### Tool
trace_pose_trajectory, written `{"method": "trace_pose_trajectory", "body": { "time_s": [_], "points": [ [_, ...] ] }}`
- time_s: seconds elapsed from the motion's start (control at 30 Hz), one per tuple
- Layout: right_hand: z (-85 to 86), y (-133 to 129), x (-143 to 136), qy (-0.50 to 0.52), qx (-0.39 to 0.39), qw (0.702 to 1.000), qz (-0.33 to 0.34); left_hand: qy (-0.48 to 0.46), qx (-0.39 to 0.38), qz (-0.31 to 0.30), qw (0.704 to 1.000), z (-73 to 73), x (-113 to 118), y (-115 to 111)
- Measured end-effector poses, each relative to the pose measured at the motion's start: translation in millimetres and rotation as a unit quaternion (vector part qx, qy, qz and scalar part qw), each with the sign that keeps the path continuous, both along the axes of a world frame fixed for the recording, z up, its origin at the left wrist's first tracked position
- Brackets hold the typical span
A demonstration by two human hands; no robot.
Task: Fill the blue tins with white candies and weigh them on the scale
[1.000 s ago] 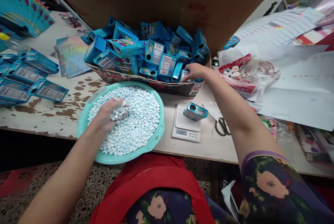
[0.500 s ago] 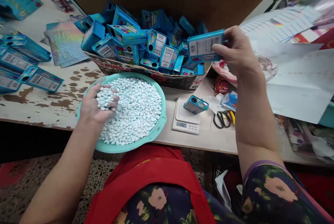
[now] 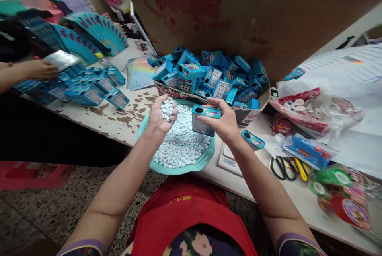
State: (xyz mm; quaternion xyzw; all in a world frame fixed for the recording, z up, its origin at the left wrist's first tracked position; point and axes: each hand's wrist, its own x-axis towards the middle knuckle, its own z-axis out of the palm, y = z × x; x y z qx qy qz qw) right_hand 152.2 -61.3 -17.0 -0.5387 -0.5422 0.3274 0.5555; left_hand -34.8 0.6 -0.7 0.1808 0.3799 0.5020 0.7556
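Cupped over the left side of a mint-green basin (image 3: 205, 160), my left hand (image 3: 159, 119) holds a handful of small white and pale-blue candies (image 3: 168, 111). Many more loose candies (image 3: 179, 148) fill the basin. My right hand (image 3: 225, 123) grips a blue candy box (image 3: 203, 123) upright above the basin's right side, its dark round hole at the top. Behind the basin, a cardboard carton (image 3: 250, 119) is heaped with similar blue boxes (image 3: 213, 75). A single blue box (image 3: 253, 140) rests on the white scale (image 3: 229, 160), which my right forearm partly hides.
At left, a co-worker's hand (image 3: 41, 69) holds a silvery packet above rows of blue boxes (image 3: 89, 89). Shiny holographic sheets (image 3: 140, 73) lie beside the carton. Scissors (image 3: 283, 167), tape rolls (image 3: 334, 177) and plastic bags of sweets (image 3: 304, 109) are on the right.
My right hand has brought the blue box left and down, from beside the carton to over the basin. My left hand still holds its candies. The view has swung left, showing the co-worker's hand.
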Motion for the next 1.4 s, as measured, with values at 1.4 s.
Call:
{"method": "trace_pose_trajectory", "body": {
  "time_s": [1.4],
  "points": [
    [-11.1, 10, -53, -0.105, -0.037, 0.992, 0.059, 0.123, 0.247, 0.072, 0.959, 0.3, 21, -3]
  ]
}}
